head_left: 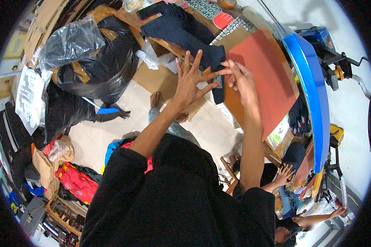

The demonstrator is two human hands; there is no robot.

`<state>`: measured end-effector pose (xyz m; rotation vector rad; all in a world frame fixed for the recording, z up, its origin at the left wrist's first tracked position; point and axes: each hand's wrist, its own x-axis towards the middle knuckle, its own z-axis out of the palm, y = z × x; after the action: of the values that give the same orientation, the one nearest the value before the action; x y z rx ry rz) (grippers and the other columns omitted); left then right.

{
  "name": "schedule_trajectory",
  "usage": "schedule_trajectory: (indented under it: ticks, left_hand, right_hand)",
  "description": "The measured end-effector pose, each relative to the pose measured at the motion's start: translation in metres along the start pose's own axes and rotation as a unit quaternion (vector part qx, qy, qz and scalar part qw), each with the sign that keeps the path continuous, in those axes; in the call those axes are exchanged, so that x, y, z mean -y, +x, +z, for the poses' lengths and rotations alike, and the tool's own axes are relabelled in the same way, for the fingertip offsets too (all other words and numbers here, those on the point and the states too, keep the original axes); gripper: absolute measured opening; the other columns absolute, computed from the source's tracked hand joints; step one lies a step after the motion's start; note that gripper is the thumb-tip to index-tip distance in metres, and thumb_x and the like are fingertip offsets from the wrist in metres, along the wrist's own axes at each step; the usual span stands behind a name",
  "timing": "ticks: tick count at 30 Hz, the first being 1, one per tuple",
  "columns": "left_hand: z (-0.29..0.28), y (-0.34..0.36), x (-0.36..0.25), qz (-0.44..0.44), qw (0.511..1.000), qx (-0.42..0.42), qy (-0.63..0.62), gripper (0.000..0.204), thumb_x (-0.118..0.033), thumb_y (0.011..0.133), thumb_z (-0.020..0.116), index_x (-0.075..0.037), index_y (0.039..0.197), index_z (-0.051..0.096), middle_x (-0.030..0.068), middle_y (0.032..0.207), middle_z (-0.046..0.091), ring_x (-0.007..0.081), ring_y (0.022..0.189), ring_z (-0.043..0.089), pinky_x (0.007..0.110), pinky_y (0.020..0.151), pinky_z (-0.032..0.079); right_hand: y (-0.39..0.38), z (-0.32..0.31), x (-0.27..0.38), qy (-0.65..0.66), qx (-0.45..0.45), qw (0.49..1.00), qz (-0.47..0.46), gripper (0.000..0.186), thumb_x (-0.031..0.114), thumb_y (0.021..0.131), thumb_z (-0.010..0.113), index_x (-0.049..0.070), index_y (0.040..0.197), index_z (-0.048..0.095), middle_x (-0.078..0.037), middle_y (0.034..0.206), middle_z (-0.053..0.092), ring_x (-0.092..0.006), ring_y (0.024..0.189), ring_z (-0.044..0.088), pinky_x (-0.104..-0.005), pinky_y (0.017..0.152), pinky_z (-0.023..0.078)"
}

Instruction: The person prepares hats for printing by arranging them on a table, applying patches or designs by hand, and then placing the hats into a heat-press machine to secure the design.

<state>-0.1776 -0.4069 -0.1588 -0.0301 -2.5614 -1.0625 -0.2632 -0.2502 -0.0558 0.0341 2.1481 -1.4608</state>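
Observation:
My left hand (pixel 189 84) is open with fingers spread over dark navy fabric (pixel 181 31) and a narrow brownish strip at its lower end, where a small greyish patch shows. My right hand (pixel 241 78) is closed, fingers curled and index reaching toward my left hand, close to that patch; what it holds, if anything, is hidden. The fabric lies along a wooden surface (pixel 169 47), beside a large orange-red board (pixel 268 74) on the right, with brown cardboard (pixel 144 78) beneath.
Black bags (pixel 99 61) and a blue-headed broom (pixel 109 110) are at left, colourful cloth (pixel 76 181) lower left. A blue machine panel (pixel 307 74) with black clamps stands at right. Other people's hands (pixel 284 175) and arms (pixel 317 218) show at lower right.

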Motion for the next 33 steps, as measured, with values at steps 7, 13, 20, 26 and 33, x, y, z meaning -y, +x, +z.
schedule_trajectory:
  ticks: [7,13,20,26,33]
  left_hand:
    - [0.002,0.001,0.0,-0.01,0.999,0.022,-0.041,0.039,-0.048,0.076,0.078,-0.036,0.113,0.075,0.0098,0.165,0.015,0.044,0.15,0.004,0.068,0.114,-0.001]
    - [0.006,0.0,0.004,-0.004,0.998,0.017,-0.053,0.04,-0.047,0.075,0.079,-0.035,0.113,0.075,0.0104,0.165,0.014,0.0438,0.15,0.003,0.068,0.114,-0.002]
    - [0.008,0.0,0.007,0.008,0.998,0.011,-0.058,0.041,-0.047,0.074,0.08,-0.035,0.113,0.075,0.0101,0.165,0.014,0.0431,0.15,0.004,0.068,0.114,-0.003]
    - [0.012,-0.001,0.011,0.021,0.998,0.003,-0.056,0.041,-0.047,0.073,0.081,-0.036,0.112,0.075,0.0105,0.165,0.015,0.0428,0.15,0.005,0.067,0.114,-0.003]
    - [0.012,-0.001,0.01,0.016,0.998,-0.007,-0.052,0.041,-0.046,0.073,0.081,-0.036,0.112,0.075,0.0108,0.165,0.017,0.0432,0.15,0.004,0.069,0.113,-0.002]
  right_hand:
    - [-0.043,0.009,-0.061,-0.327,-0.091,0.854,-0.394,0.023,0.002,0.087,0.063,0.005,0.107,0.072,-0.007,0.11,0.069,-0.0263,0.1,0.065,-0.0353,0.085,0.052]
    - [-0.05,0.006,-0.079,-0.366,-0.091,0.844,-0.381,0.037,0.0,0.086,0.058,0.005,0.122,0.067,-0.005,0.127,0.065,-0.0246,0.113,0.06,-0.0394,0.095,0.045]
    - [-0.052,0.0,-0.084,-0.373,-0.061,0.844,-0.38,0.04,-0.002,0.086,0.057,0.006,0.124,0.066,-0.006,0.135,0.061,-0.0244,0.12,0.057,-0.0409,0.1,0.043]
    - [-0.06,0.0,-0.088,-0.397,-0.081,0.835,-0.372,0.041,-0.004,0.085,0.057,0.002,0.125,0.065,-0.011,0.145,0.049,-0.0286,0.122,0.056,-0.0432,0.103,0.043]
    - [-0.06,0.004,-0.077,-0.343,-0.11,0.843,-0.4,0.039,-0.005,0.082,0.059,0.002,0.12,0.067,-0.009,0.129,0.062,-0.0276,0.117,0.059,-0.0419,0.099,0.045]
